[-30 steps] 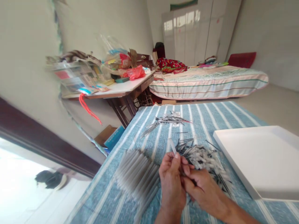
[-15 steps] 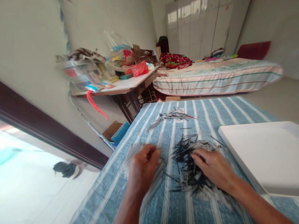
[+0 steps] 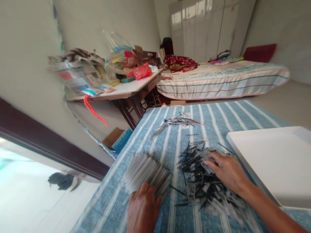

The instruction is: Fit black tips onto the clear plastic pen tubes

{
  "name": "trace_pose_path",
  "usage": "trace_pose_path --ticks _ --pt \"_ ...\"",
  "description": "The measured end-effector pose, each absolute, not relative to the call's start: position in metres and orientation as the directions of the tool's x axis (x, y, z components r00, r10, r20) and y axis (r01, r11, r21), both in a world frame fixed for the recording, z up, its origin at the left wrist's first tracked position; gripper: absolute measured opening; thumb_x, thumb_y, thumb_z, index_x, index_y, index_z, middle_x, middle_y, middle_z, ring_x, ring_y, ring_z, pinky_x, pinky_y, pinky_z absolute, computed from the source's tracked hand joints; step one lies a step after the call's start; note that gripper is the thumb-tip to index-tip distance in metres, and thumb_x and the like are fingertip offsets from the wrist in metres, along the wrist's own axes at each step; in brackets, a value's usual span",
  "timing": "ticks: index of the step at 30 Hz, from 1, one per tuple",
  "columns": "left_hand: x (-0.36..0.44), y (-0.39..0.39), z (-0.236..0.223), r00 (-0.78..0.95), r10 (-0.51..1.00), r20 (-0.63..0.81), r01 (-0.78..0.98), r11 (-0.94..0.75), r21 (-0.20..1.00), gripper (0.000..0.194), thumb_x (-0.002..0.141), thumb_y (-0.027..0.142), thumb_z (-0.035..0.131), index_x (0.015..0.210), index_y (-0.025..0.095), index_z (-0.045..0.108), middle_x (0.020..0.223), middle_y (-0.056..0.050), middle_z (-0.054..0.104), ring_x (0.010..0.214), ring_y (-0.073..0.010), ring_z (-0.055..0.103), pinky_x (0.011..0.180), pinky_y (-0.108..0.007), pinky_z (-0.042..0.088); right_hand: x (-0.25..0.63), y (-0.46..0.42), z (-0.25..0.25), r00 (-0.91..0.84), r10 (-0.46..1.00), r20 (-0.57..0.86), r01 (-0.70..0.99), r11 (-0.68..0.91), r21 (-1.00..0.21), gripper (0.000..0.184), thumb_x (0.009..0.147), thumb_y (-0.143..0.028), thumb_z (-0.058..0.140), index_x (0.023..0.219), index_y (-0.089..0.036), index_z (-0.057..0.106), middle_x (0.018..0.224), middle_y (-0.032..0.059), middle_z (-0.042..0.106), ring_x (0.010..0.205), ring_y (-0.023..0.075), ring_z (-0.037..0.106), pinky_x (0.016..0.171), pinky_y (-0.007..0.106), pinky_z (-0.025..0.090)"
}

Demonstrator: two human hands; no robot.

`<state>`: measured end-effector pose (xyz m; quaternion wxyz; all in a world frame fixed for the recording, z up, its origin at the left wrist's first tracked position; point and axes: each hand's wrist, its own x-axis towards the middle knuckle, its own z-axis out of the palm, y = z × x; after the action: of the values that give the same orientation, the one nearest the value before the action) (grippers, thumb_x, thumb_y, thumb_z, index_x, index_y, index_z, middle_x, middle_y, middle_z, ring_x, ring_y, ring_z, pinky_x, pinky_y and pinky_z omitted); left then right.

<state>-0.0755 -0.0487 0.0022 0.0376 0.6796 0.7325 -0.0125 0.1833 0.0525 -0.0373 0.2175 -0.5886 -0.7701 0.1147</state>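
Note:
A neat row of translucent grey tube-like sticks (image 3: 145,170) lies side by side on the striped blue cloth. My left hand (image 3: 143,207) rests over its near end, fingers bent down onto the sticks and thumb held apart. To the right spreads a loose, tangled pile of thin black and grey strips (image 3: 204,187). At that pile's upper right edge my right hand (image 3: 223,168) has thumb and forefinger pinched together among the strips. What lies between those fingertips is too small to make out.
A shallow white tray (image 3: 269,155) stands at the right of the blue cloth (image 3: 165,223). Farther back lies a smaller bunch of grey and black strips (image 3: 179,121). A cluttered desk (image 3: 126,89) stands beyond on the left, and a bed (image 3: 218,81) behind.
My left hand has moved from above the grey sticks to their near end, uncovering the row. My right hand has shifted slightly to the right within the pile.

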Motion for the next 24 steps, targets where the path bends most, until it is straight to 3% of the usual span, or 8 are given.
trace_pose_path --ticks 4,8,13,15,17,20,24 --pt "-0.076 -0.042 0.011 -0.068 0.998 -0.013 0.995 0.069 0.078 0.023 0.083 0.031 0.042 0.078 0.021 0.062 0.078 -0.006 0.06 0.073 -0.0221 0.058 0.066 -0.032 0.039 0.183 0.054 -0.041 -0.162 0.956 0.245 0.833 0.266 -0.485 0.027 0.081 -0.038 0.046 0.097 -0.023 0.061 0.065 0.0022 0.068 0.059 0.0208 0.064 0.054 0.027 0.042" --pt "-0.079 -0.008 0.039 0.03 0.998 0.062 0.992 -0.037 0.119 0.026 0.085 0.033 0.04 0.073 0.022 0.061 0.073 -0.003 0.06 0.07 -0.018 0.058 0.063 -0.027 0.039 0.182 0.053 -0.04 -0.124 0.943 0.309 0.766 0.289 -0.574 0.024 0.082 -0.037 0.046 0.095 -0.025 0.062 0.068 0.0009 0.07 0.056 0.0185 0.064 0.054 0.026 0.045" --pt "-0.079 0.084 0.066 0.196 0.98 0.017 0.974 -0.193 -0.115 0.025 0.087 0.025 0.039 0.08 0.018 0.062 0.084 -0.005 0.062 0.078 -0.0181 0.06 0.068 -0.027 0.043 0.183 0.053 -0.038 -0.154 0.93 0.332 0.685 0.343 -0.642 0.023 0.084 -0.034 0.043 0.087 -0.024 0.063 0.068 0.0014 0.07 0.056 0.0177 0.064 0.056 0.026 0.047" --pt "-0.074 0.128 0.063 0.221 0.975 -0.014 0.963 -0.22 -0.156 0.02 0.085 0.025 0.046 0.078 0.016 0.063 0.083 -0.006 0.063 0.079 -0.0195 0.06 0.07 -0.03 0.044 0.183 0.053 -0.039 -0.158 0.935 0.319 0.663 0.34 -0.667 0.024 0.086 -0.034 0.041 0.086 -0.024 0.063 0.068 0.0015 0.069 0.056 0.0174 0.064 0.057 0.026 0.047" --pt "-0.065 0.168 0.053 0.251 0.967 -0.036 0.948 -0.253 -0.193 0.018 0.085 0.027 0.048 0.088 0.014 0.061 0.092 -0.006 0.062 0.084 -0.0185 0.059 0.075 -0.034 0.046 0.184 0.054 -0.039 -0.159 0.938 0.308 0.641 0.336 -0.69 0.025 0.087 -0.034 0.039 0.086 -0.023 0.062 0.068 0.0016 0.069 0.055 0.0169 0.064 0.056 0.026 0.047" --pt "-0.048 0.216 0.032 0.301 0.953 -0.044 0.923 -0.302 -0.237 0.027 0.085 0.029 0.05 0.108 0.015 0.054 0.109 -0.007 0.056 0.092 -0.0188 0.057 0.079 -0.04 0.047 0.185 0.056 -0.039 -0.174 0.937 0.303 0.618 0.344 -0.707 0.024 0.088 -0.033 0.038 0.085 -0.023 0.06 0.066 0.0015 0.067 0.054 0.0158 0.063 0.055 0.024 0.045" --pt "-0.032 0.254 0.007 0.317 0.947 -0.056 0.905 -0.319 -0.28 0.03 0.085 0.029 0.051 0.111 0.015 0.052 0.112 -0.008 0.055 0.095 -0.0202 0.056 0.079 -0.041 0.047 0.185 0.058 -0.037 -0.196 0.929 0.315 0.598 0.368 -0.712 0.023 0.088 -0.031 0.038 0.083 -0.023 0.058 0.061 0.0004 0.064 0.051 0.0141 0.059 0.051 0.023 0.041"
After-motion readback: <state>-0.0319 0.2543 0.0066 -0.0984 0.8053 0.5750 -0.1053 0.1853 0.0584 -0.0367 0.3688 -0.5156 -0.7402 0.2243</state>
